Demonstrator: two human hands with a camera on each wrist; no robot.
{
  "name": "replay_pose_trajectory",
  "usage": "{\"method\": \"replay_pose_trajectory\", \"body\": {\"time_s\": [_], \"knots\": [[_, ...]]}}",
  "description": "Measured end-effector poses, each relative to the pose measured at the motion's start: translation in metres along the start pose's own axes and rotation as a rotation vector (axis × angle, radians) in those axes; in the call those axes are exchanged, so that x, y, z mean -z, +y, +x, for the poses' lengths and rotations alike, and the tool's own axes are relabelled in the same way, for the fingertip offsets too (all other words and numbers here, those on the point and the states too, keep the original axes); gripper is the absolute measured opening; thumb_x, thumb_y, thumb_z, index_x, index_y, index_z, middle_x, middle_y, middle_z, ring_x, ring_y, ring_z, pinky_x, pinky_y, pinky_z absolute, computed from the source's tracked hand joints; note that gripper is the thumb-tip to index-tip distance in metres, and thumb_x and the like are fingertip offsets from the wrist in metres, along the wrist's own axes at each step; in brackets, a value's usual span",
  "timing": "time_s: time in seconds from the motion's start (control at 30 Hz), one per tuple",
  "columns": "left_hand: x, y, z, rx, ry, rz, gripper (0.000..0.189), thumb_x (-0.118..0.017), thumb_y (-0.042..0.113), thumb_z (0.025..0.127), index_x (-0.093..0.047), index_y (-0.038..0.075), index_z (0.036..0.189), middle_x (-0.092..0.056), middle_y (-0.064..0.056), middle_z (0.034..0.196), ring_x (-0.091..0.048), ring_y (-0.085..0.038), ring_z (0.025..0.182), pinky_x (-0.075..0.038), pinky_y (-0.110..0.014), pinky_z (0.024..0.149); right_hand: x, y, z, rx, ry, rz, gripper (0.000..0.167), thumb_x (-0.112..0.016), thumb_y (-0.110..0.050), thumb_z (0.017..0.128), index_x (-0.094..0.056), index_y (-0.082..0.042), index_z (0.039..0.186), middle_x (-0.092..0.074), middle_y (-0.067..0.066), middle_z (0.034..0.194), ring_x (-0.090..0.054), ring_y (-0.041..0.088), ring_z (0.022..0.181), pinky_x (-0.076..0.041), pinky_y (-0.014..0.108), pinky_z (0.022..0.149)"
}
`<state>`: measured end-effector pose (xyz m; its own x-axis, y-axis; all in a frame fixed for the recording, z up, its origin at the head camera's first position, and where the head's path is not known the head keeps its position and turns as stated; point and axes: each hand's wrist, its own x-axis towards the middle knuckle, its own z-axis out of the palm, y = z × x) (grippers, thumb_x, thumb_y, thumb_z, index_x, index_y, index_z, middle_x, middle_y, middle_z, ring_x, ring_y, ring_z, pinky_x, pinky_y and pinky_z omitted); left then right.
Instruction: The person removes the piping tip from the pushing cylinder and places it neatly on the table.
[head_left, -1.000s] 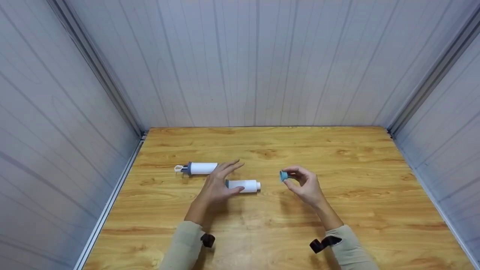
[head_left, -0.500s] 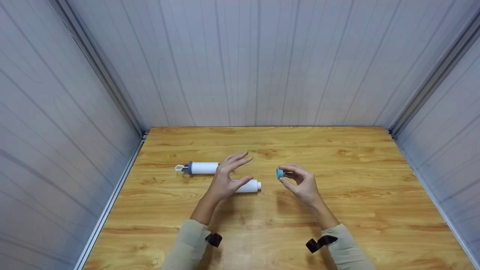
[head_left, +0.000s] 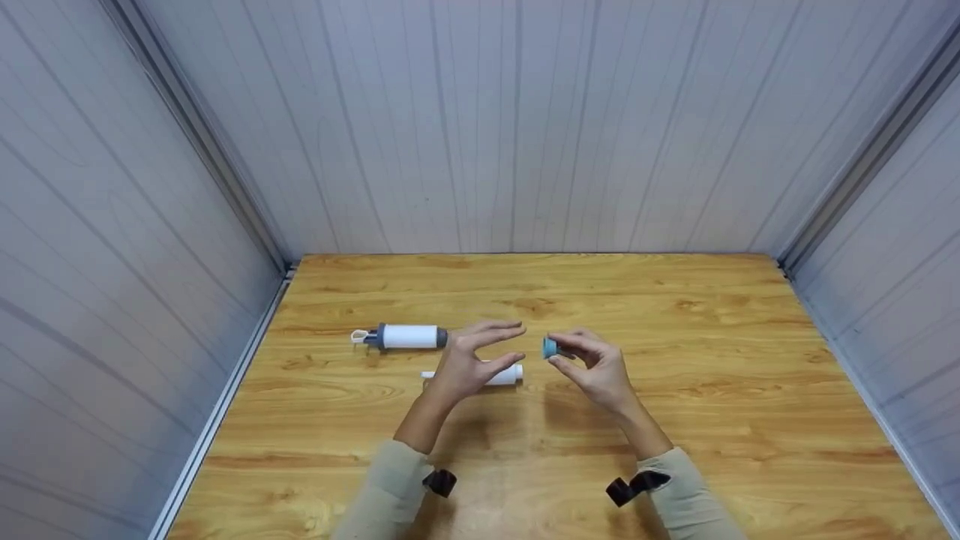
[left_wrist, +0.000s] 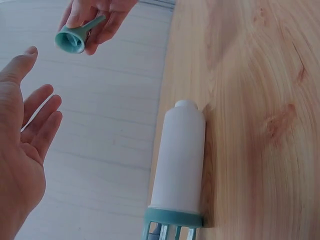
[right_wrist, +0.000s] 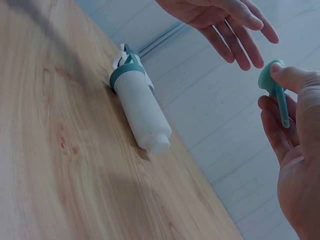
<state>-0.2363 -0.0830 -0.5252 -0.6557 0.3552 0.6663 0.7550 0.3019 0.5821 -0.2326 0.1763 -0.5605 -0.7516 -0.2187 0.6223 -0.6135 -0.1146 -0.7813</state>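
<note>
In my right hand, thumb and fingers pinch a small teal funnel-shaped piece with a thin stem; its wide mouth, turned left, shows in the left wrist view. Facing it is my left hand, fingers extended and thumb apart, holding nothing, with a gap between them. Below the left hand a white cylinder with a teal collar and a narrow neck lies on its side, neck to the right. In the head view the left hand covers its middle and collar.
A second white cylinder with dark grey ends and a white loop handle lies behind and left of the first. The wooden table is bounded by pale panel walls at the back and both sides.
My left hand has moved right from over the near cylinder's collar toward the teal piece. The right hand has brought that piece a little left, narrowing the gap between the hands.
</note>
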Motion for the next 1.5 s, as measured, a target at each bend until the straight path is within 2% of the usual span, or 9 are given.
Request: {"method": "replay_pose_trajectory", "body": {"time_s": [0.27,0.4,0.7,1.03,1.27,1.4,1.5], "knots": [[-0.008,0.004,0.000,0.023,-0.006,-0.036,0.030,-0.090,0.006,0.095,-0.086,0.006,0.125,-0.085,-0.013,0.126,-0.082,-0.034,0.118,-0.068,-0.048,0.102,-0.004,0.000,0.000,0.021,-0.025,0.033,0.038,-0.072,0.029,0.088,-0.073,0.022,0.125,-0.078,-0.005,0.122,-0.077,0.005,0.112,-0.064,0.021,0.103],[-0.012,0.004,0.000,0.033,-0.019,-0.061,0.028,-0.090,0.009,0.096,-0.086,0.004,0.123,-0.085,-0.014,0.127,-0.082,-0.035,0.119,-0.068,-0.048,0.103,-0.006,0.000,0.001,0.030,-0.035,0.038,0.038,-0.072,0.030,0.088,-0.073,0.022,0.125,-0.078,-0.006,0.122,-0.077,0.005,0.113,-0.064,0.021,0.103],[-0.017,0.002,0.001,0.030,-0.032,-0.073,0.027,-0.089,0.011,0.097,-0.087,0.008,0.124,-0.086,-0.013,0.125,-0.083,-0.033,0.116,-0.069,-0.044,0.100,-0.008,-0.001,0.002,0.020,-0.041,0.048,0.037,-0.073,0.030,0.088,-0.073,0.023,0.124,-0.079,-0.007,0.121,-0.077,0.004,0.114,-0.064,0.021,0.102],[-0.017,0.005,0.002,0.054,-0.049,-0.090,0.025,-0.088,0.010,0.098,-0.087,0.006,0.122,-0.086,-0.014,0.122,-0.084,-0.032,0.114,-0.070,-0.037,0.098,-0.008,-0.002,0.003,0.029,-0.057,0.060,0.039,-0.073,0.029,0.088,-0.073,0.022,0.126,-0.078,-0.005,0.121,-0.076,0.004,0.113,-0.065,0.021,0.100],[-0.017,0.005,0.003,0.082,-0.051,-0.141,0.022,-0.089,0.010,0.097,-0.088,0.006,0.118,-0.086,-0.014,0.119,-0.085,-0.032,0.111,-0.070,-0.035,0.097,-0.009,-0.003,0.003,0.042,-0.068,0.075,0.039,-0.072,0.029,0.089,-0.073,0.022,0.127,-0.078,-0.006,0.122,-0.076,0.005,0.113,-0.065,0.021,0.100],[-0.017,0.006,0.003,0.114,-0.040,-0.192,0.021,-0.089,0.007,0.096,-0.088,0.006,0.117,-0.086,-0.014,0.117,-0.084,-0.032,0.110,-0.069,-0.033,0.097,-0.008,-0.003,0.003,0.021,-0.076,0.064,0.041,-0.073,0.028,0.089,-0.070,0.022,0.130,-0.079,-0.008,0.125,-0.077,0.005,0.116,-0.064,0.021,0.102],[-0.017,0.006,0.003,0.114,-0.024,-0.217,0.020,-0.089,0.005,0.095,-0.088,0.004,0.115,-0.085,-0.016,0.115,-0.084,-0.033,0.109,-0.069,-0.032,0.097,-0.005,-0.004,0.003,0.002,-0.075,0.046,0.043,-0.073,0.027,0.089,-0.068,0.023,0.131,-0.080,-0.010,0.127,-0.078,0.004,0.117,-0.064,0.020,0.102]]}}
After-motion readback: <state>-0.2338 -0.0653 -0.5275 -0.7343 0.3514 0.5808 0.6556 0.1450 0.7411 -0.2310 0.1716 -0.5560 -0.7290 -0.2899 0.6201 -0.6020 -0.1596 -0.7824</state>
